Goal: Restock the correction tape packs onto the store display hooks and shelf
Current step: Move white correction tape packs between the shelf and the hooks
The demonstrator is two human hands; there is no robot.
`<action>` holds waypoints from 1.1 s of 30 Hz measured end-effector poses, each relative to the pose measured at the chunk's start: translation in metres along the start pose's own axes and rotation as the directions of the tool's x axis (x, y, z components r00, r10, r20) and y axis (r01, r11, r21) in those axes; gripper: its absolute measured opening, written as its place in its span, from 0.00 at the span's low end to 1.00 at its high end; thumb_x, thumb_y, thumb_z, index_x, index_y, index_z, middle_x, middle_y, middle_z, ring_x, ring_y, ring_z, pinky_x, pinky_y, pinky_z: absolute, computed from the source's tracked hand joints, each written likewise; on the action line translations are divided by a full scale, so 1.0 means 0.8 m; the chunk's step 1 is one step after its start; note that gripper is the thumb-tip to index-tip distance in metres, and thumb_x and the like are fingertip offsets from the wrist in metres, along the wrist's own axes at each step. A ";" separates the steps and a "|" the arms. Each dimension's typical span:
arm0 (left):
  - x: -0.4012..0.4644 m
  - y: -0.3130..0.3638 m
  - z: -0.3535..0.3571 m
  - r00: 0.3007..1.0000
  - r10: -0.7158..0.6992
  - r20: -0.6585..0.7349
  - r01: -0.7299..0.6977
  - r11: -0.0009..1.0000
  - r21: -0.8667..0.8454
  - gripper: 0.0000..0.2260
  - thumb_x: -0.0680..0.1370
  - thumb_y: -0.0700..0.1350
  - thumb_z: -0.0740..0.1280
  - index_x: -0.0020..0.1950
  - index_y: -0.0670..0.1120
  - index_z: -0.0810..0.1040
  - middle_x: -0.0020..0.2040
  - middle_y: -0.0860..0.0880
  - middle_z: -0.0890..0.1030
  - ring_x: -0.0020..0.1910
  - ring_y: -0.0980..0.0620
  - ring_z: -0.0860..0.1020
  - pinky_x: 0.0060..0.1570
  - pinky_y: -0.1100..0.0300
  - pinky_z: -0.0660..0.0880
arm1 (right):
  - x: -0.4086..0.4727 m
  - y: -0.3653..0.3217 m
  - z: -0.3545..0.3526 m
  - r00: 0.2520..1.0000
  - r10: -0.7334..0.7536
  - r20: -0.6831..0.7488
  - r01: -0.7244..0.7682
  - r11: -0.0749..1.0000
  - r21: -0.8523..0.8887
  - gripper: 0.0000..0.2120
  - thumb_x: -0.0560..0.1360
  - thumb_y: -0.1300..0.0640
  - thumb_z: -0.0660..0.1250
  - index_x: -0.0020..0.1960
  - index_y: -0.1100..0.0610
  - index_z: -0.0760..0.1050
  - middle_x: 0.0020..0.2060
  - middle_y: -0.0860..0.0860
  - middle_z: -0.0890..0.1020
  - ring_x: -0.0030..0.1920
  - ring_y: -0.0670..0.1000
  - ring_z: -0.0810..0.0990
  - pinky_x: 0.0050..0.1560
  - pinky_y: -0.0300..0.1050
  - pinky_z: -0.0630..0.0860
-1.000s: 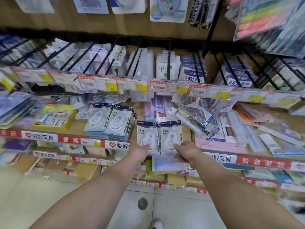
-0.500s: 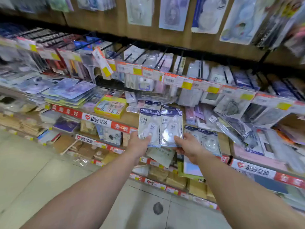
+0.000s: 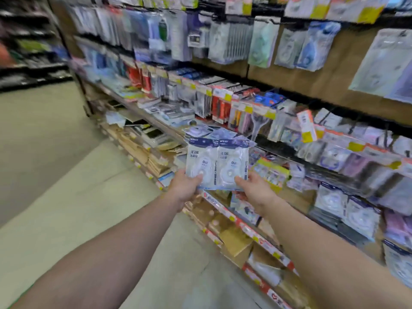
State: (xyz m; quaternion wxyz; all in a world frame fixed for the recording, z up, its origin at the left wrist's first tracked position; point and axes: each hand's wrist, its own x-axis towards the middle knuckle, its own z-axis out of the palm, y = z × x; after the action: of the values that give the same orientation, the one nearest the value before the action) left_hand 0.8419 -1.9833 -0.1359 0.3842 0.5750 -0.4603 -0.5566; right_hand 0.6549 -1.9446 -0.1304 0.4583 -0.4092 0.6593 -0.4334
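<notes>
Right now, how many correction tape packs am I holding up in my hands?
2 show. The left pack is gripped by the left hand; the right pack by the right hand. They are side by side. More may be stacked behind.

Two bare forearms, no sleeves, bare hands (image 3: 223, 189)

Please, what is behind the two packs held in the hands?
Behind the packs, more blue-topped packs show above their top edge, and a yellow box shows at their right. The shelf directly behind them is covered. Left hand and right hand grip their bottom corners.
</notes>
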 end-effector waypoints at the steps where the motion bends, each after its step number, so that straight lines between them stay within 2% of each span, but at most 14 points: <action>1: 0.005 0.009 -0.020 1.000 0.012 -0.017 -0.012 1.000 -0.021 0.07 0.80 0.45 0.67 0.55 0.48 0.71 0.39 0.49 0.78 0.26 0.54 0.73 0.29 0.62 0.68 | 0.006 -0.015 0.017 0.999 -0.033 0.027 0.033 0.999 -0.002 0.03 0.81 0.58 0.64 0.54 0.55 0.73 0.46 0.54 0.81 0.37 0.52 0.78 0.39 0.47 0.74; 4: 0.022 0.035 -0.068 0.998 0.036 -0.046 -0.039 0.997 -0.068 0.07 0.80 0.45 0.67 0.53 0.49 0.70 0.41 0.49 0.78 0.29 0.53 0.73 0.31 0.60 0.69 | 0.025 -0.055 0.056 0.993 -0.103 0.052 0.104 0.995 -0.005 0.03 0.81 0.58 0.63 0.55 0.55 0.72 0.45 0.52 0.80 0.35 0.49 0.77 0.35 0.44 0.74; 6: 0.035 0.052 -0.089 0.996 0.067 -0.061 -0.072 0.994 -0.084 0.10 0.80 0.45 0.68 0.57 0.48 0.70 0.43 0.47 0.78 0.31 0.53 0.72 0.31 0.60 0.72 | 0.039 -0.079 0.073 0.987 -0.150 0.057 0.151 0.989 -0.012 0.09 0.81 0.56 0.64 0.59 0.56 0.72 0.50 0.52 0.81 0.42 0.51 0.79 0.39 0.46 0.78; 8: 0.048 0.070 -0.102 0.993 0.095 -0.067 -0.100 0.992 -0.082 0.11 0.79 0.45 0.69 0.58 0.47 0.70 0.43 0.47 0.78 0.32 0.52 0.73 0.36 0.54 0.77 | 0.056 -0.099 0.084 0.984 -0.169 0.055 0.171 0.985 -0.023 0.14 0.80 0.53 0.66 0.63 0.56 0.72 0.53 0.55 0.82 0.43 0.52 0.80 0.41 0.46 0.79; 9: 0.056 0.079 -0.106 0.991 0.110 -0.074 -0.116 0.989 -0.090 0.10 0.79 0.44 0.69 0.57 0.48 0.70 0.44 0.46 0.78 0.33 0.52 0.73 0.41 0.51 0.77 | 0.066 -0.109 0.087 0.983 -0.176 0.053 0.178 0.984 -0.024 0.14 0.80 0.53 0.65 0.63 0.57 0.71 0.52 0.55 0.81 0.41 0.52 0.79 0.36 0.41 0.78; 11: 0.075 0.097 -0.112 0.986 0.143 -0.089 -0.151 0.983 -0.099 0.09 0.79 0.42 0.68 0.55 0.48 0.70 0.45 0.45 0.78 0.34 0.50 0.73 0.39 0.53 0.74 | 0.087 -0.128 0.092 0.976 -0.208 0.058 0.209 0.978 -0.006 0.13 0.81 0.55 0.64 0.63 0.59 0.70 0.47 0.55 0.78 0.36 0.51 0.75 0.28 0.36 0.73; 14: 0.113 0.124 -0.115 0.976 0.194 -0.097 -0.201 0.977 -0.072 0.12 0.79 0.41 0.68 0.61 0.47 0.70 0.48 0.45 0.79 0.36 0.50 0.74 0.35 0.57 0.72 | 0.123 -0.157 0.095 0.966 -0.258 0.031 0.259 0.966 -0.012 0.12 0.81 0.54 0.64 0.62 0.58 0.71 0.48 0.53 0.80 0.39 0.51 0.78 0.38 0.43 0.77; 17: 0.157 0.156 -0.109 0.966 0.241 -0.089 -0.248 0.966 -0.073 0.10 0.79 0.41 0.68 0.58 0.50 0.72 0.48 0.47 0.80 0.38 0.50 0.75 0.40 0.54 0.74 | 0.166 -0.184 0.090 0.960 -0.278 0.044 0.278 0.961 0.005 0.13 0.80 0.53 0.65 0.62 0.57 0.71 0.55 0.53 0.81 0.43 0.51 0.82 0.41 0.46 0.80; 19: 0.187 0.179 -0.101 0.960 0.264 -0.093 -0.271 0.960 -0.070 0.09 0.79 0.41 0.67 0.54 0.53 0.72 0.48 0.47 0.80 0.39 0.49 0.75 0.43 0.52 0.75 | 0.195 -0.204 0.084 0.960 -0.279 0.018 0.279 0.960 0.008 0.15 0.77 0.50 0.67 0.61 0.54 0.72 0.56 0.53 0.81 0.49 0.55 0.83 0.50 0.56 0.82; 21: 0.219 0.202 -0.095 0.955 0.287 -0.077 -0.292 0.955 -0.054 0.10 0.79 0.42 0.67 0.58 0.51 0.71 0.50 0.46 0.80 0.39 0.50 0.76 0.40 0.55 0.75 | 0.227 -0.222 0.076 0.958 -0.287 -0.002 0.287 0.958 0.009 0.19 0.73 0.45 0.68 0.60 0.52 0.73 0.55 0.52 0.81 0.53 0.57 0.82 0.56 0.64 0.79; 23: 0.249 0.223 -0.088 0.951 0.303 -0.067 -0.307 0.950 -0.050 0.13 0.79 0.44 0.67 0.62 0.50 0.70 0.50 0.46 0.80 0.39 0.50 0.76 0.37 0.57 0.75 | 0.250 -0.245 0.071 0.948 -0.318 -0.035 0.317 0.948 -0.024 0.19 0.74 0.46 0.68 0.61 0.52 0.72 0.56 0.52 0.81 0.54 0.56 0.81 0.57 0.61 0.79; 25: 0.271 0.240 -0.083 0.945 0.317 -0.077 -0.322 0.944 -0.077 0.15 0.80 0.43 0.67 0.65 0.49 0.69 0.51 0.47 0.80 0.40 0.50 0.76 0.39 0.56 0.76 | 0.274 -0.262 0.067 0.939 -0.338 -0.065 0.334 0.940 -0.072 0.17 0.77 0.46 0.67 0.61 0.52 0.72 0.55 0.52 0.80 0.52 0.54 0.80 0.55 0.57 0.79; 29: 0.314 0.267 -0.076 0.943 0.321 -0.092 -0.332 0.930 -0.159 0.17 0.81 0.47 0.66 0.69 0.48 0.68 0.51 0.48 0.80 0.35 0.51 0.75 0.36 0.57 0.74 | 0.309 -0.290 0.066 0.922 -0.381 -0.063 0.375 0.922 -0.093 0.24 0.75 0.42 0.66 0.67 0.53 0.70 0.60 0.50 0.79 0.57 0.54 0.79 0.60 0.60 0.77; 33: 0.358 0.285 -0.071 0.947 0.303 -0.105 -0.318 0.928 -0.194 0.22 0.80 0.53 0.65 0.73 0.49 0.66 0.46 0.48 0.81 0.34 0.51 0.76 0.43 0.50 0.75 | 0.332 -0.308 0.068 0.912 -0.395 -0.114 0.388 0.919 -0.076 0.23 0.79 0.45 0.65 0.69 0.54 0.68 0.62 0.51 0.77 0.58 0.54 0.78 0.59 0.57 0.78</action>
State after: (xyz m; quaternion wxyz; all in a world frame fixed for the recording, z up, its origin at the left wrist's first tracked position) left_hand 0.8631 -2.3257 0.0044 0.5422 0.4712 -0.4702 -0.5127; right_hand 0.6774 -2.2752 0.0253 0.3085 -0.5161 0.6029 -0.5244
